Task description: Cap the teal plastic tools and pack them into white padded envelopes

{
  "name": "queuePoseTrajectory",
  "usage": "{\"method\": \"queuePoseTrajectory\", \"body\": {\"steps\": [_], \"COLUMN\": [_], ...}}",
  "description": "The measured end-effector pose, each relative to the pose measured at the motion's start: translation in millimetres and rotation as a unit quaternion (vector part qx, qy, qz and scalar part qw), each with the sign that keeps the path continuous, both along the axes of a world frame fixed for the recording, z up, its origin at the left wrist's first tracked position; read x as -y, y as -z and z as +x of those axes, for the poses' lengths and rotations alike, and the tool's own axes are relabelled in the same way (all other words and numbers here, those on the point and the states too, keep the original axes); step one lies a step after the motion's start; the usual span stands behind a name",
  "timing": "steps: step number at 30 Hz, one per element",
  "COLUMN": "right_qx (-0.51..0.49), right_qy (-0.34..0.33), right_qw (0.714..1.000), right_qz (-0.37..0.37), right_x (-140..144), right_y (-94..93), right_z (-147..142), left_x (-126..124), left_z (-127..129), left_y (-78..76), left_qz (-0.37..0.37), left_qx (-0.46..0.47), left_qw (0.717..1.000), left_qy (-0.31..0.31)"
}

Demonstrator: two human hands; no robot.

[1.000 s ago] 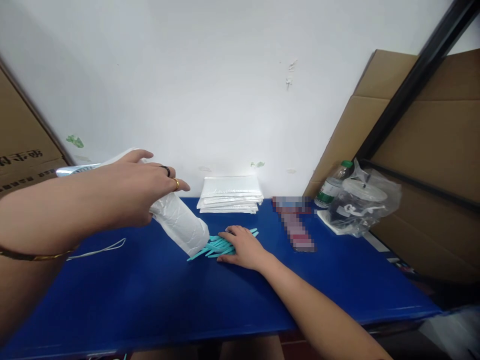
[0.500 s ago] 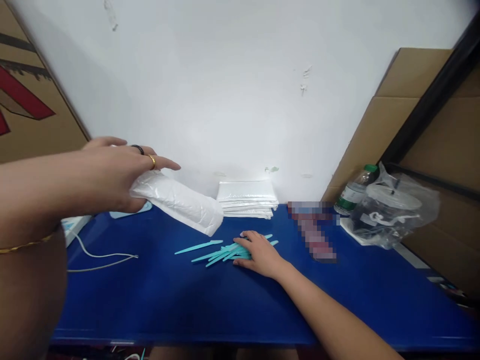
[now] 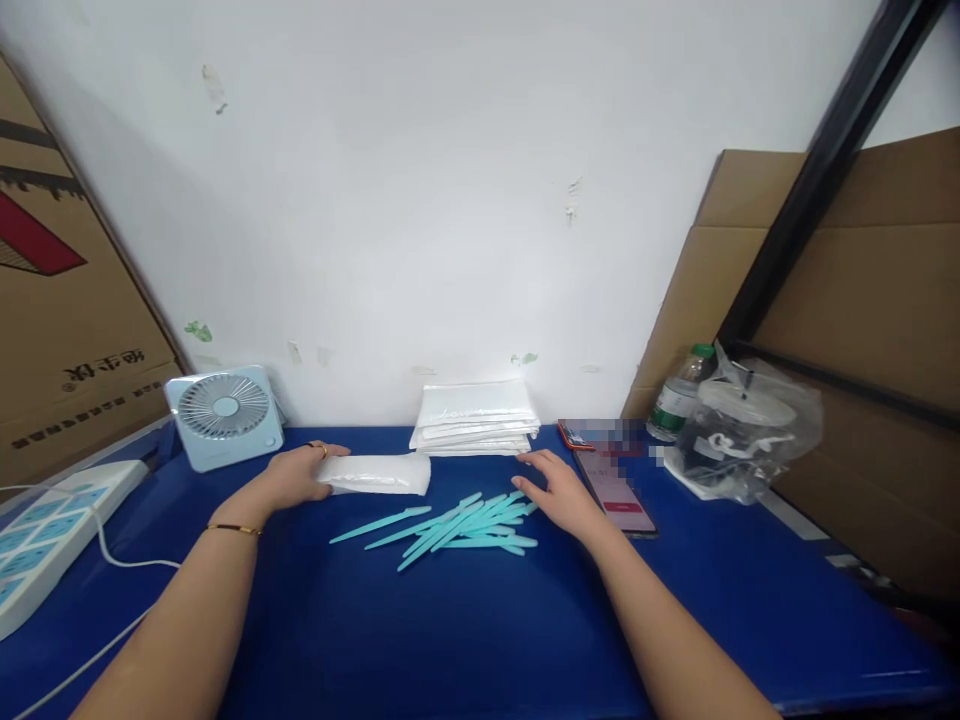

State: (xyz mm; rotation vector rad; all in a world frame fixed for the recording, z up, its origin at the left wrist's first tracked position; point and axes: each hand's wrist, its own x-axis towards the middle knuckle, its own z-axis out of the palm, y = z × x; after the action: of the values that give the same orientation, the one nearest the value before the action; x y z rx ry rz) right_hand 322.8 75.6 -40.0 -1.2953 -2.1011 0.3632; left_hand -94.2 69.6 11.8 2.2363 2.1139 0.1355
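My left hand (image 3: 300, 474) grips the left end of a white bubble mailer (image 3: 381, 474), which lies level, low over the blue table. A loose pile of turquoise eyebrow razors (image 3: 469, 525) spreads across the table in front of it, one lying a little apart on the left. At the pile's right edge is my right hand (image 3: 559, 492), its fingers apart and nothing visible in them. Behind the pile, against the wall, is a stack of white bubble mailers (image 3: 476, 412).
To the left stand a light blue fan (image 3: 225, 410) and a white power strip (image 3: 67, 540) with a cable. A phone (image 3: 619, 495) lies right of my right hand. Farther right are a green-capped bottle (image 3: 675, 400), a bagged container (image 3: 742, 430) and cardboard (image 3: 862, 300).
My left hand has lowered the mailer to the table, uncovering the fan. My right hand has moved off the razors to their right side, and the razors are spread more. The view has shifted.
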Motion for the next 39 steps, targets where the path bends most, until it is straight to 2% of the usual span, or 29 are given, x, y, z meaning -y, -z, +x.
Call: {"method": "queuePoseTrajectory", "body": {"steps": [3, 7, 10, 13, 15, 17, 19, 22, 25, 28, 30, 33, 39], "right_qx": [-0.003, 0.021, 0.048, 0.061, 0.064, 0.061, 0.053, 0.044, 0.041, 0.033, 0.013, -0.003, 0.052], "right_qy": [0.005, -0.01, -0.026, -0.043, -0.06, -0.082, -0.109, -0.147, -0.174, -0.204, -0.199, -0.162, -0.188], "right_qw": [1.0, 1.0, 0.999, 0.997, 0.995, 0.993, 0.99, 0.983, 0.978, 0.972, 0.975, 0.984, 0.978], "right_qz": [0.007, 0.011, -0.005, -0.025, -0.04, -0.059, -0.077, -0.096, -0.104, -0.109, -0.1, -0.074, -0.071], "right_x": [-2.4, -5.5, -9.2, -12.5, -13.7, -13.4, -11.5, -5.3, 3.5, 9.0, 7.3, -4.1, -30.1], "right_y": [0.7, 0.4, 3.3, 8.8, 11.6, 11.9, 9.7, 4.0, -1.1, -4.8, -7.1, -10.2, -3.7], "right_z": [4.9, 12.4, 17.8, 17.9, 15.4, 12.8, 11.1, 8.5, 2.5, -5.9, -11.0, -18.6, -43.1], "left_x": [-4.8, 0.8, -1.6, -12.9, -18.3, -16.6, -7.6, 11.5, 25.3, 29.3, 28.1, 21.7, 0.9], "left_z": [1.0, 7.3, 8.5, 9.1, 12.7, 20.1, 30.4, 47.1, 60.6, 71.6, 80.0, 96.8, 131.7], "left_y": [15.5, 39.8, 61.5, 74.0, 72.4, 63.6, 51.6, 39.1, 37.8, 40.0, 40.7, 42.1, 48.0], "left_qz": [-0.021, -0.069, -0.08, -0.042, 0.011, 0.083, 0.105, -0.027, -0.081, -0.098, -0.105, -0.109, -0.083], "left_qx": [-0.019, 0.011, 0.018, 0.004, -0.008, -0.007, 0.03, 0.14, 0.179, 0.19, 0.191, 0.183, 0.163], "left_qw": [0.999, 0.993, 0.994, 0.999, 1.0, 0.996, 0.994, 0.986, 0.972, 0.97, 0.968, 0.965, 0.965], "left_qy": [0.031, 0.092, 0.073, 0.032, 0.001, -0.023, -0.014, 0.092, 0.125, 0.116, 0.125, 0.151, 0.189]}}
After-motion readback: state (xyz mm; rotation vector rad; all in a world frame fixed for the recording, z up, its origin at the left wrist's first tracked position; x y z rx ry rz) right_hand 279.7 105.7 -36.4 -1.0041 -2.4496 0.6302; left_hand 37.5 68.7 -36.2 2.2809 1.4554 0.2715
